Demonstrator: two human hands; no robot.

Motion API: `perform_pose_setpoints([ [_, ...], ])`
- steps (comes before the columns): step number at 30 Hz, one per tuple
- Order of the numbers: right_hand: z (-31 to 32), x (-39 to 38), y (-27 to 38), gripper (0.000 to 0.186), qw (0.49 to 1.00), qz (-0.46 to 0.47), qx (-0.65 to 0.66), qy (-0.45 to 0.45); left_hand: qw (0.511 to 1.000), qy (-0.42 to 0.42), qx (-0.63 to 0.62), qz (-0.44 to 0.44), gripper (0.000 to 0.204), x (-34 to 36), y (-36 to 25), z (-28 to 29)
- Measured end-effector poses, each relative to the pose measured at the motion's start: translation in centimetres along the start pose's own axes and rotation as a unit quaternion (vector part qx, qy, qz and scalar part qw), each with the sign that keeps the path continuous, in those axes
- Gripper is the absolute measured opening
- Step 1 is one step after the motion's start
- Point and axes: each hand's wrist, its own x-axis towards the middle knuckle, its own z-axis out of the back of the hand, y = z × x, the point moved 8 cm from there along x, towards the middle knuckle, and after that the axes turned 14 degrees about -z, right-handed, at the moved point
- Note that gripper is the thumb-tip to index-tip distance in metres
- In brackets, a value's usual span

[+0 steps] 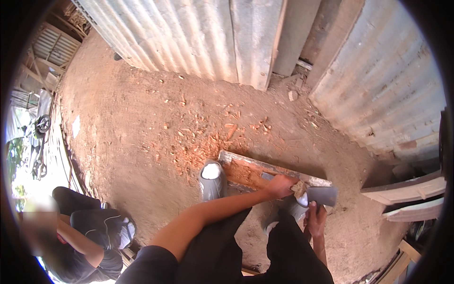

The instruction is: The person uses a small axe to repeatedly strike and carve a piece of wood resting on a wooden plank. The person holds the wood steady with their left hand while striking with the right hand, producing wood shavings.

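Note:
My left hand (282, 187) is closed over the right half of a reddish wooden piece (246, 173) with a pale edge, lying on the ground in front of me. Its grip is hidden. A crumpled tan lump (299, 189) shows at its right side, and a small grey flat thing (267, 176) lies on the wood to its left. My right hand (316, 217), fingers closed, holds a tool with a broad grey blade (322, 195). The blade reaches across the wood's right end; I cannot tell whether they touch. The tool's handle is mostly hidden.
My grey shoe (211, 187) stands against the wood's left end. Orange wood chips (203, 146) litter the dirt. Corrugated metal sheets (179, 38) stand ahead and to the right. Curved wooden pieces (406, 189) lie at right. Another person (90, 227) sits at lower left.

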Motion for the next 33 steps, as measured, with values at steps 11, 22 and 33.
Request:
perform_pose_setpoints([
  [11, 1.4, -0.1, -0.1, 0.036, 0.996, 0.051, 0.037, -0.065, 1.0, -0.003, -0.015, -0.013, 0.032, -0.1, -0.1, 0.2],
  [22, 1.6, 0.2, 0.6, 0.043, 0.988, -0.022, 0.118, -0.097, 1.0, 0.019, 0.004, -0.002, 0.031, 0.2, 0.0, -0.5],
  [33, 4.3, 2.5, 1.6, 0.042, 0.979, 0.109, -0.11, -0.13, 0.999, 0.032, 0.003, 0.018, 0.039, 0.2, -0.4, 0.0],
])
